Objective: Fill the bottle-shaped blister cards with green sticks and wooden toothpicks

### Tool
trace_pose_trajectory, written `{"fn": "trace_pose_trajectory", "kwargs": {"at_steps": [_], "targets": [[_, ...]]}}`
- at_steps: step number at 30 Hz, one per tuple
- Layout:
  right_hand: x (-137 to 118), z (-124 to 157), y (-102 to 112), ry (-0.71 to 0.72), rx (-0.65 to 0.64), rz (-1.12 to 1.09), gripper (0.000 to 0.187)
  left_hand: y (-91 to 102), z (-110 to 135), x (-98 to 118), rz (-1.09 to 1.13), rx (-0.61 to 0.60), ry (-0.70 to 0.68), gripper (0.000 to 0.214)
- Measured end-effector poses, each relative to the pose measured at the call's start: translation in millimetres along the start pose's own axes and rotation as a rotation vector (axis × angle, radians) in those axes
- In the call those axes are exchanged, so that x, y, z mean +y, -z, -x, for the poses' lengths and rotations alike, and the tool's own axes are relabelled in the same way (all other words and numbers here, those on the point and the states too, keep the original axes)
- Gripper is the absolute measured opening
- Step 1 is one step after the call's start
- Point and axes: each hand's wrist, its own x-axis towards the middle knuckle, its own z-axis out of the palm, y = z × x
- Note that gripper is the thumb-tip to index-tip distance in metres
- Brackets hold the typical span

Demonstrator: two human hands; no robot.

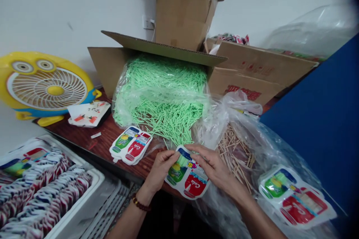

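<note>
My left hand (160, 167) and my right hand (213, 167) both grip one flat packet (187, 179) printed with a green and a red bottle picture. The left fingers pinch its upper left corner; the right fingers curl over its top right edge. The packet sits low at centre, just in front of a heap of green sticks (162, 93) spilling from a clear bag inside an open cardboard box (112, 63). A beaded bracelet is on my left wrist.
A small stack of the same packets (131, 145) lies left on the wooden table (92, 138), another stack (295, 196) lower right. Brown wooden sticks (238, 155) fill a clear bag. A white crate (97, 183) holds packed rows. A yellow fan (46, 87), more boxes (252, 71) and a blue panel (322, 119) surround.
</note>
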Motion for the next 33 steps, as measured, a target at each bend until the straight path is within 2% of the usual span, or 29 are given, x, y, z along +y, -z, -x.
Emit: {"fn": "trace_pose_trajectory", "kwargs": {"at_steps": [5, 10, 13, 15, 18, 24, 28, 33], "targets": [[-1, -1, 2, -0.007, -0.086, -0.060, 0.025, -4.2, -1, -1, -0.004, -0.001, 0.002, 0.026], [2, 2, 14, -0.192, -0.016, 0.001, 0.034, -6.9, -2, 3, 0.064, 0.017, 0.038, 0.023], [10, 4, 16, -0.244, -0.038, 0.064, 0.029, -7.5, 0, 6, 0.109, -0.062, 0.113, 0.018], [14, 5, 16, -0.255, -0.040, 0.040, 0.026, -8.1, 2, 7, 0.136, -0.120, 0.181, 0.025], [16, 4, 16, -0.247, -0.076, -0.020, 0.023, -9.1, 4, 7, 0.150, -0.113, 0.222, 0.031], [9, 0, 22, -0.248, -0.113, 0.012, 0.024, -10.4, 4, 6, 0.063, -0.053, 0.193, 0.026], [11, -2, 23, -0.245, -0.108, 0.060, 0.021, -12.6, 3, 6, -0.012, -0.080, 0.191, 0.024], [22, -3, 19, -0.282, -0.103, 0.029, 0.019, -13.3, 5, 5, -0.002, -0.101, 0.182, 0.026]]}}
